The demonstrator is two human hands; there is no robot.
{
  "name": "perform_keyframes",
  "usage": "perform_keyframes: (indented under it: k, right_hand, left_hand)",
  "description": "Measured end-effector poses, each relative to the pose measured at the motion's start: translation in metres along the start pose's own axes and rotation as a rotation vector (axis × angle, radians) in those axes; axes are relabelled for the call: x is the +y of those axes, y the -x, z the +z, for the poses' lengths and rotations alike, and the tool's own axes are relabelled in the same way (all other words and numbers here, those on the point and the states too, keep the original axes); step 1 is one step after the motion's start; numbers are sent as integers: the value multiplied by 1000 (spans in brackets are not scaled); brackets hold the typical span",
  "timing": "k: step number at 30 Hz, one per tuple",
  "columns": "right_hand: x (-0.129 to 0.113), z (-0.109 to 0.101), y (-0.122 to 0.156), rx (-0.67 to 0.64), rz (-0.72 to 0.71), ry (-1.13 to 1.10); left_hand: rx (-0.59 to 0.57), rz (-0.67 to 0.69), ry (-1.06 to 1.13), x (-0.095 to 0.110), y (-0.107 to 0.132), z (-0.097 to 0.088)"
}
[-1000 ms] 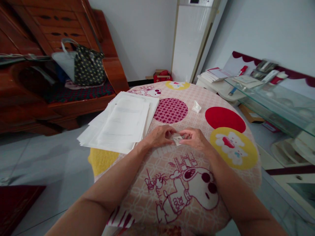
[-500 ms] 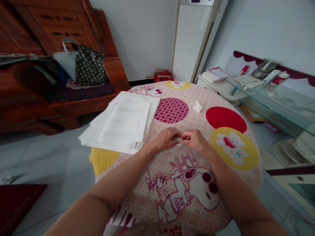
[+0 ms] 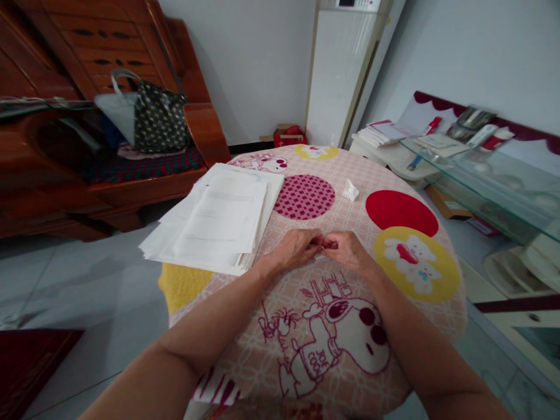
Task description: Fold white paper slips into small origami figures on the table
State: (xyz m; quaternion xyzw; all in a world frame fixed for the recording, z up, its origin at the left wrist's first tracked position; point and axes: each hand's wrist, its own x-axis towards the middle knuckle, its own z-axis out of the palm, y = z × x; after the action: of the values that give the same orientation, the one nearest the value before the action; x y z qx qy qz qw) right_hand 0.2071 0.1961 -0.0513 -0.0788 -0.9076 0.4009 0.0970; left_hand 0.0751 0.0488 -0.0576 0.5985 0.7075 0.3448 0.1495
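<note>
My left hand [image 3: 300, 246] and my right hand [image 3: 345, 247] meet over the middle of the patterned tablecloth [image 3: 262, 326], fingertips together. Both are closed around a small piece of white paper [image 3: 320, 256]. Only a bit of it shows below the fingers; the rest is hidden. Beyond my right hand sits a small folded white paper piece [image 3: 350, 191], standing up from the cloth. To the left of my left hand lies a stack of white paper sheets [image 3: 223, 216], some with faint print.
A wooden bench [image 3: 210, 131] at the left holds a dark patterned bag [image 3: 160, 116]. On the right, a glass shelf [image 3: 490, 181] with papers and small items stands close to the table. A tall white cabinet [image 3: 336, 70] is behind, with a red box [image 3: 289, 136] on the floor.
My fingertips have drawn slightly closer together and shifted on the small paper, so less of it shows between them. The folded piece and the paper stack have stayed put.
</note>
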Motion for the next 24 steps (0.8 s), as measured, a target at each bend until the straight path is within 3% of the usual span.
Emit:
perform_keyframes:
  k: [8, 14, 24]
  right_hand:
    - [-1, 6, -1, 33, -86, 187]
    - [0, 9, 0, 84, -52, 241]
    - [3, -7, 2, 109, 1, 76]
  left_hand:
    - [9, -76, 165, -10, 2, -6]
    - [17, -88, 222, -10, 2, -10]
    - [40, -131, 302, -16, 4, -12]
